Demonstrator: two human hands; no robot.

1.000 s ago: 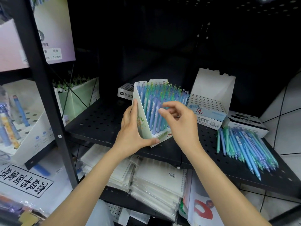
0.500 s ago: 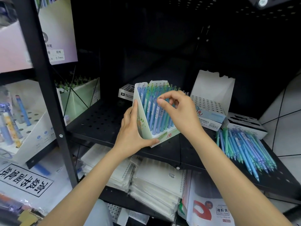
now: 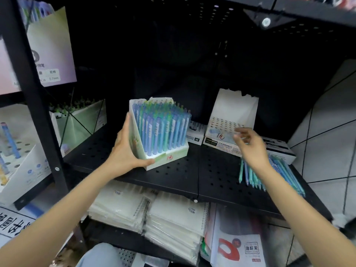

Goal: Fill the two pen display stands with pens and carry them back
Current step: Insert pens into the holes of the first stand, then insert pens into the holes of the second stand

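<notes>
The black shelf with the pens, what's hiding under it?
Under the black shelf lie stacks of wrapped white notebooks and a red-printed packet. Anything farther back is covered.

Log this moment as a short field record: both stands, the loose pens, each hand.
full stand: filled stand packed with blue and green pens, on the black shelf
empty stand: white stand, holes bare, further right on the shelf
loose pens: pile lying at the shelf's right end
left hand: left hand grips the filled stand's left side
right hand: right hand blurred, fingers spread, holds nothing, in front of the empty stand
</notes>
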